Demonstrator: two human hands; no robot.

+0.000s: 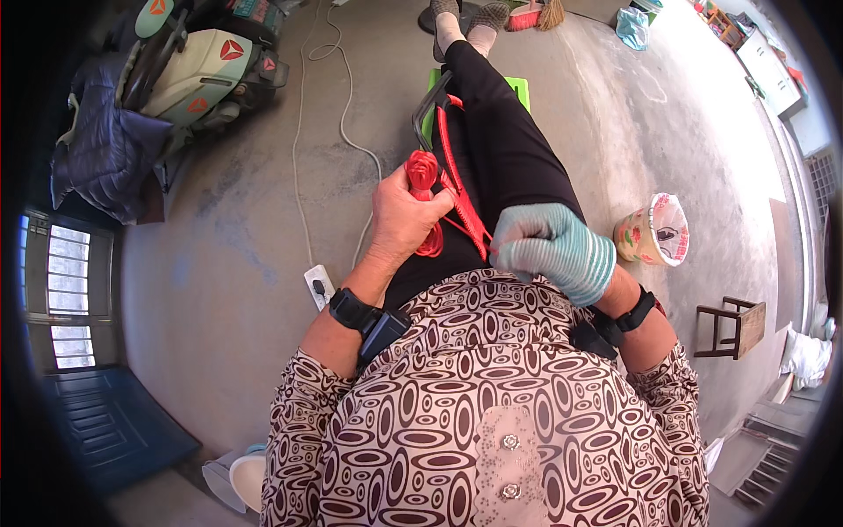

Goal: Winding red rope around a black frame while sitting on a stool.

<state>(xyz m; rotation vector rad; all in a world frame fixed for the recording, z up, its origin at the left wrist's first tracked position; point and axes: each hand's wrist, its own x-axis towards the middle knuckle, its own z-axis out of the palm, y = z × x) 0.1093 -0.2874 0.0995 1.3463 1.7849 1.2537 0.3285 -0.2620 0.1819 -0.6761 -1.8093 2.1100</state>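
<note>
1. Left hand (399,220): bare, its grip closed round a bundle of red cord (422,167). The thumb lies across the middle; looped ends show above and below the hand.
2. Right hand (544,241): in a striped pale-blue glove (587,268), fingers curled shut beside the near end of a red strip (450,145). From where I stand I cannot tell whether this grip pinches a strand.
3. Position of the cord: over the left edge of the seated person's lap (527,167), which is clothed in black trousers. The red strip runs along the lap between the two hands, away toward the knees.
4. A dark bent bar (421,119) stands at the far end of the strip, close by it. Their joint is too small to judge.
5. Person: patterned brown-and-cream top (395,430), a black band on each wrist, legs stretched forward. Something green (520,90) shows beneath the legs.
6. Floor (237,290), left side: a power strip (320,286) with a dark plug, near the left forearm; pale cable running to the far edge; a scooter (206,75) at the far left corner, a dark padded jacket (118,145) over it.
7. Floor, right side: a flowered bin (634,239) near the gloved hand; a wooden stool (746,329) farther toward the right edge.
</note>
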